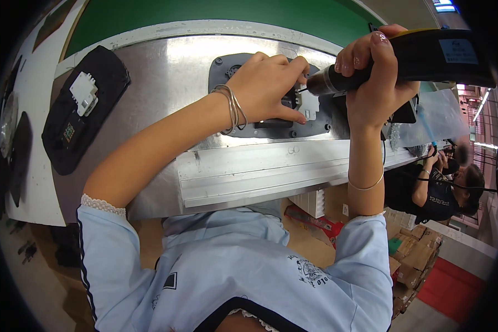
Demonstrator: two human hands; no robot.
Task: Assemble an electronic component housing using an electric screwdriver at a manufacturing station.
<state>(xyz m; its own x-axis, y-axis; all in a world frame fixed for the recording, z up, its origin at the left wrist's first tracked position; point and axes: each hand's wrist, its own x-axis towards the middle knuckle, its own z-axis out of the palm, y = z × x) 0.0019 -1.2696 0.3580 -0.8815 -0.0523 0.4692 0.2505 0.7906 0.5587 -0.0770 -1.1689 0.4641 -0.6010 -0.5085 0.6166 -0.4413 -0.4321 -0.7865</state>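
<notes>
Pointing left, axis sideways: screwdriver point(429, 58)

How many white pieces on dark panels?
2: one white piece on the black panel at left, another on the grey panel under the left hand. More may be hidden.

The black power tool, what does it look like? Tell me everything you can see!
The power tool has a long black body that looks like plastic, yellow along its upper edge, and a pale blue label on its side. Its greyish nose looks like metal and narrows to a thin bit. The right hand grips it. It lies sideways, nose to the left, with the bit near a white part; I can't tell whether they touch.
</notes>
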